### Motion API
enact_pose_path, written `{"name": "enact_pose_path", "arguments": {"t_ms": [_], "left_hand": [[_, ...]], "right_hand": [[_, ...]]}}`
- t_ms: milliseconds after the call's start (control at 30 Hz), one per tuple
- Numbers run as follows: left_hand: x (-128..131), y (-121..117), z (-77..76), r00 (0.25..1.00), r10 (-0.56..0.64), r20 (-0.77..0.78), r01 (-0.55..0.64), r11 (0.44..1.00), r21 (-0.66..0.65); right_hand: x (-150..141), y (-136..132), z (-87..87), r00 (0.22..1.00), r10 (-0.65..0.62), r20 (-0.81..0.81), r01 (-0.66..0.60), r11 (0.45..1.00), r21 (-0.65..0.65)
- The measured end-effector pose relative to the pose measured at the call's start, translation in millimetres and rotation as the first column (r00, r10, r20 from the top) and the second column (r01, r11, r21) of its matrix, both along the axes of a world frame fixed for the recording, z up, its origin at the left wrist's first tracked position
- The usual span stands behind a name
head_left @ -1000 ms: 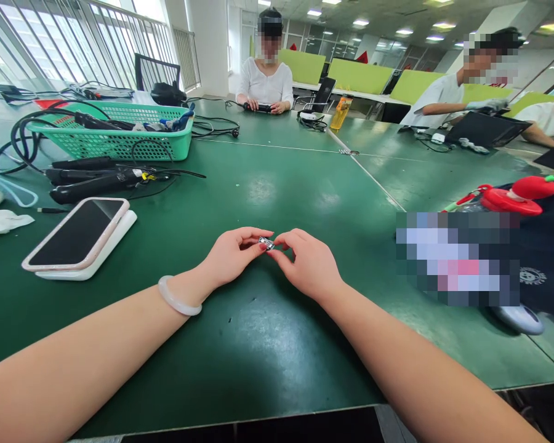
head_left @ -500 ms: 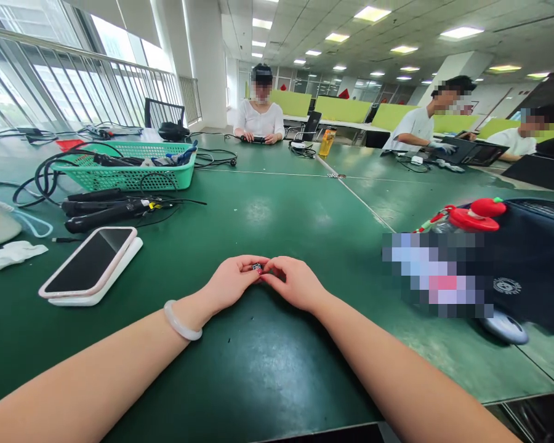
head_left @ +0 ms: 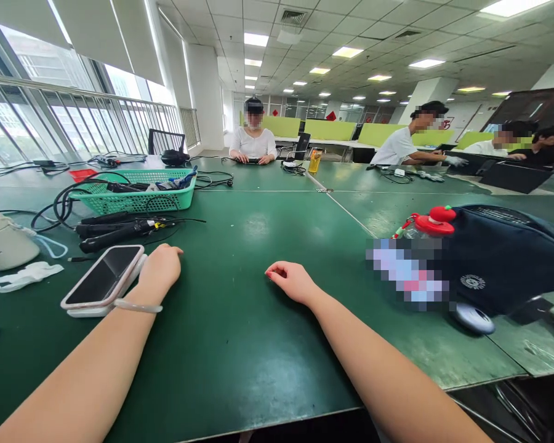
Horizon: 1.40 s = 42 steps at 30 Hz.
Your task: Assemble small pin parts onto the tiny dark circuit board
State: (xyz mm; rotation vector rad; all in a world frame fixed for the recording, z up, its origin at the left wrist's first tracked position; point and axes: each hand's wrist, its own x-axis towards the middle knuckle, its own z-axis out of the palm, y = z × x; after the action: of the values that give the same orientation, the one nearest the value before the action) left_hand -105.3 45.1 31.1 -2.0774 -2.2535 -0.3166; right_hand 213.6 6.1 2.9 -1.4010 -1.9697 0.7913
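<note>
My left hand [head_left: 161, 266] rests on the green table [head_left: 240, 332] right beside a pink-cased phone [head_left: 102, 277] that lies on a white pad [head_left: 136, 271]. Its fingers are curled under, and whatever they hold is hidden. A pale bangle [head_left: 136, 305] sits on that wrist. My right hand [head_left: 290, 280] lies further right on the table with its fingers curled in towards the thumb. The small metal piece seen earlier does not show.
A green basket [head_left: 133, 198] of cables and black devices [head_left: 115, 231] stands behind the phone. At the left lie a white pouch [head_left: 2, 246] and a crumpled tissue [head_left: 25, 275]. A dark bag [head_left: 493, 258] with a red-lidded bottle [head_left: 427, 224] is at the right. Other people sit at the far side.
My hands have parted: the left moved left to the phone, the right stayed near the middle. The small metal piece held between both hands is out of sight. The camera tilted up.
</note>
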Motion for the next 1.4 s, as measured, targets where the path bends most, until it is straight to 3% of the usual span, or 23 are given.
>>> {"name": "enact_pose_path", "arguments": {"t_ms": [367,700,833,1000,1067,1167,1300,1333,1400], "left_hand": [[-9.7,6.5,-1.7,0.993,0.11,0.037,-0.108,0.993,-0.05],[-10.2,13.3,-11.3,0.989,0.128,0.073,-0.136,0.984,0.113],[-7.4,15.2,-13.1,0.993,0.078,0.087,-0.084,0.994,0.067],[1.1,20.7,-19.4,0.983,0.115,0.14,-0.107,0.992,-0.064],[9.7,19.0,-19.5,0.985,0.06,0.159,-0.048,0.996,-0.078],[32.0,6.2,-14.4,0.946,-0.189,0.265,0.212,0.975,-0.064],[70.5,-24.7,-2.4,0.686,-0.499,0.53,0.597,0.802,-0.016],[78.8,-32.2,-0.2,0.638,-0.537,0.552,0.636,0.772,0.017],[91.0,-44.4,1.5,0.618,-0.557,0.555,0.657,0.753,0.024]], "right_hand": [[1.1,3.5,-3.4,0.999,0.039,0.019,-0.039,0.999,-0.006],[2.1,2.0,-1.2,0.997,0.063,0.055,-0.062,0.998,-0.014],[1.2,-0.4,1.4,0.995,0.068,0.069,-0.067,0.997,-0.026],[0.4,-2.8,4.8,0.992,0.079,0.098,-0.078,0.997,-0.018],[0.4,-2.8,5.2,0.991,0.089,0.104,-0.088,0.996,-0.013],[0.5,-2.6,4.9,0.989,0.101,0.112,-0.1,0.995,-0.013],[0.5,-3.1,5.5,0.986,0.112,0.126,-0.109,0.994,-0.027],[0.5,-3.2,5.8,0.985,0.117,0.129,-0.113,0.993,-0.034],[0.4,-3.3,6.1,0.983,0.128,0.134,-0.123,0.991,-0.045]]}}
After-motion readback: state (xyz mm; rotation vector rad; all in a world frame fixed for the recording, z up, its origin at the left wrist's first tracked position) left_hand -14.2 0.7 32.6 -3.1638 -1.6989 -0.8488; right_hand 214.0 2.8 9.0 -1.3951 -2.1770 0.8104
